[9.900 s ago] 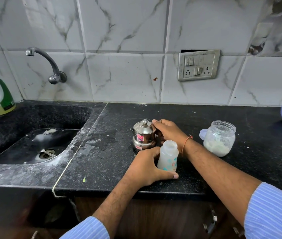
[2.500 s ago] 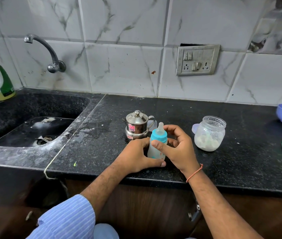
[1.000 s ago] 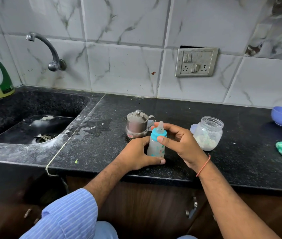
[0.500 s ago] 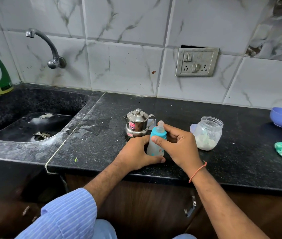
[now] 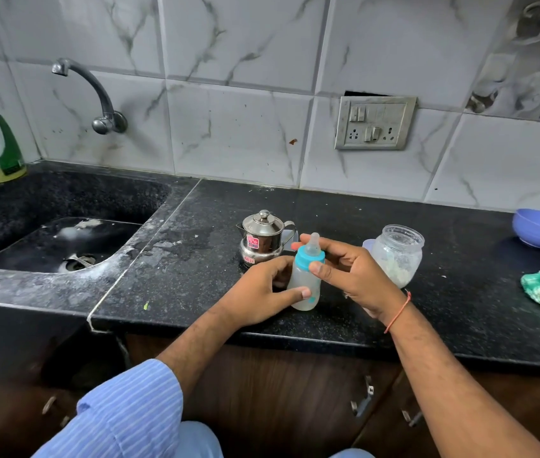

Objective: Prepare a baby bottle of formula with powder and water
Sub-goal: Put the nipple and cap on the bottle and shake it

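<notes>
Baby bottle (image 5: 305, 285) stood upright near the worktop (image 5: 196, 279) front edge, body gripped by left hand (image 5: 262, 292) to steady it, teal collar (image 5: 310, 257) pinched by right hand (image 5: 351, 269), seemingly for tightening.

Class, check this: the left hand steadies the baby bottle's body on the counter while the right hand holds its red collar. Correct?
Not quite. In the head view the collar is blue, not red. The rest holds: the left hand steadies the baby bottle on the counter while the right hand holds the collar.
</notes>
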`<control>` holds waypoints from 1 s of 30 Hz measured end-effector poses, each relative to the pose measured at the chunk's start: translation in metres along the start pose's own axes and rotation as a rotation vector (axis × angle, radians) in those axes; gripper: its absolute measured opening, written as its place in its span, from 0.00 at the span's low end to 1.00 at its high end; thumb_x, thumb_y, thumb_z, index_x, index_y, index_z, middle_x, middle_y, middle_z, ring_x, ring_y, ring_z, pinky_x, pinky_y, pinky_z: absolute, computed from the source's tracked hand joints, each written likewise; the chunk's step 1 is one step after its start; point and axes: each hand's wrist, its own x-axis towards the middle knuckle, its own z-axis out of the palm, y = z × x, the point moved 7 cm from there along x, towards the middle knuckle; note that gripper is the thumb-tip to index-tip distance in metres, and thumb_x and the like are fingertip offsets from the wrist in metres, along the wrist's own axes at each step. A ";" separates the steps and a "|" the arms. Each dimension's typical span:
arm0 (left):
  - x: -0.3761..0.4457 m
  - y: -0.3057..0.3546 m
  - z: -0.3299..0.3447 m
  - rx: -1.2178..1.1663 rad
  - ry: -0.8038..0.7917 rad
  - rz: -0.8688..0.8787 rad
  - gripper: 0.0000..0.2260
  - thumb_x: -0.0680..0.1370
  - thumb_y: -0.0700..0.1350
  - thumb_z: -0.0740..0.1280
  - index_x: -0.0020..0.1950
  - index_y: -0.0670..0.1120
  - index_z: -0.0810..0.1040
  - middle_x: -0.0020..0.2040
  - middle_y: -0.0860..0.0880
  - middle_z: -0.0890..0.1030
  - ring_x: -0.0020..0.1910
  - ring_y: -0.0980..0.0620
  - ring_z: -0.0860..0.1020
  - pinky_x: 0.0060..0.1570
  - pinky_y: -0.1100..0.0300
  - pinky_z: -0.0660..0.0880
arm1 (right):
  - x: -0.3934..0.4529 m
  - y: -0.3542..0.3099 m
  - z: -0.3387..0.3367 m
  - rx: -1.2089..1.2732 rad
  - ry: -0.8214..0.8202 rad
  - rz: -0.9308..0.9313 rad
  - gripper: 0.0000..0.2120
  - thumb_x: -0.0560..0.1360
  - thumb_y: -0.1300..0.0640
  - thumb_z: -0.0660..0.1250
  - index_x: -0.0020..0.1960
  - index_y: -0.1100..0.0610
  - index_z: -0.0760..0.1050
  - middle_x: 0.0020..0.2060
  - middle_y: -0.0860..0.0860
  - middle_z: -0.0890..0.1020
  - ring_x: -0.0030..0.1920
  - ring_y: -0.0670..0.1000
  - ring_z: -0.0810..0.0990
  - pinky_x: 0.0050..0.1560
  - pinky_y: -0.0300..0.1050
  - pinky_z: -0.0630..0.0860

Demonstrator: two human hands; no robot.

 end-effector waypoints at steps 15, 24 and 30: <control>0.003 0.001 -0.002 0.030 0.088 -0.005 0.27 0.75 0.51 0.85 0.71 0.51 0.80 0.58 0.60 0.86 0.56 0.65 0.84 0.57 0.70 0.79 | -0.003 0.009 -0.004 -0.220 0.208 -0.012 0.29 0.73 0.44 0.80 0.72 0.47 0.80 0.67 0.41 0.83 0.71 0.45 0.79 0.73 0.59 0.75; 0.001 0.006 0.000 0.085 -0.029 0.057 0.24 0.81 0.51 0.75 0.76 0.48 0.77 0.69 0.56 0.84 0.69 0.58 0.82 0.73 0.53 0.78 | 0.002 0.010 -0.001 -0.186 0.112 0.009 0.29 0.75 0.61 0.79 0.72 0.44 0.77 0.68 0.41 0.83 0.71 0.44 0.80 0.74 0.52 0.75; 0.001 0.002 0.000 0.100 0.028 0.058 0.26 0.79 0.53 0.79 0.76 0.50 0.79 0.66 0.58 0.86 0.66 0.59 0.83 0.69 0.49 0.80 | -0.002 0.013 0.000 -0.150 0.187 -0.009 0.29 0.75 0.59 0.80 0.74 0.54 0.78 0.68 0.43 0.83 0.71 0.44 0.80 0.74 0.54 0.76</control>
